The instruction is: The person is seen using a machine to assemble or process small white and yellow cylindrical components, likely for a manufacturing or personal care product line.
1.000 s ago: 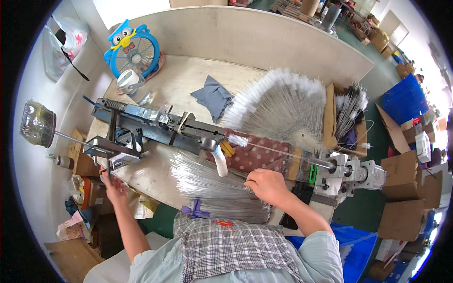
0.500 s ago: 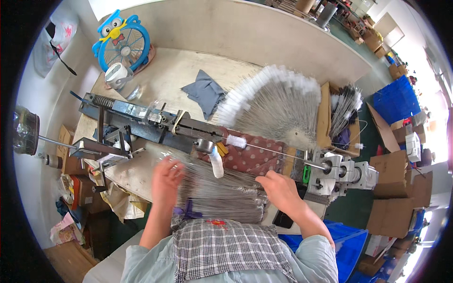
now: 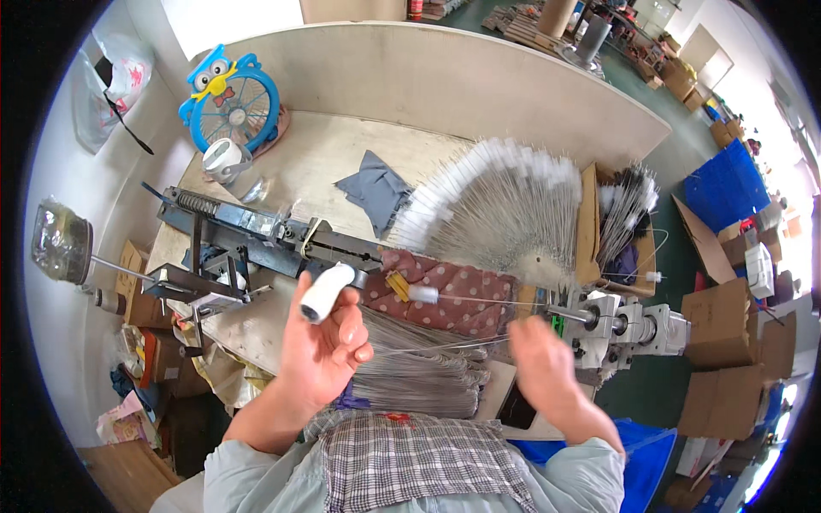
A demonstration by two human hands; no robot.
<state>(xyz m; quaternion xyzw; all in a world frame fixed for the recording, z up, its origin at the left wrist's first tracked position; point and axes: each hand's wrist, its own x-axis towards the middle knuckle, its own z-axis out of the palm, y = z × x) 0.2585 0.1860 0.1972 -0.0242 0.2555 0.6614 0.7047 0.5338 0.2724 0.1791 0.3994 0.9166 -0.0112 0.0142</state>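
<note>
A lever handle wrapped in white lies in the crook between the thumb and loosely curled fingers of my left hand. Motion blurs my right hand, its fingers drawn together near the metal chuck. A thin wire runs to those fingers from above a thick bundle of wires lying in front of me. Between the lever's machine and the chuck stretches a twisted wire with a small white bristle brush. Below it is a brown polka-dot cloth.
White-tipped wire brushes fan out at the back, beside a cardboard box of more brushes. A grey cloth and a blue fan stand farther left. A dark phone lies near my right forearm.
My left hand has come up to the lever handle, which has swung up and leftward. My right hand has moved right toward the chuck, with the wire trailing from it.
</note>
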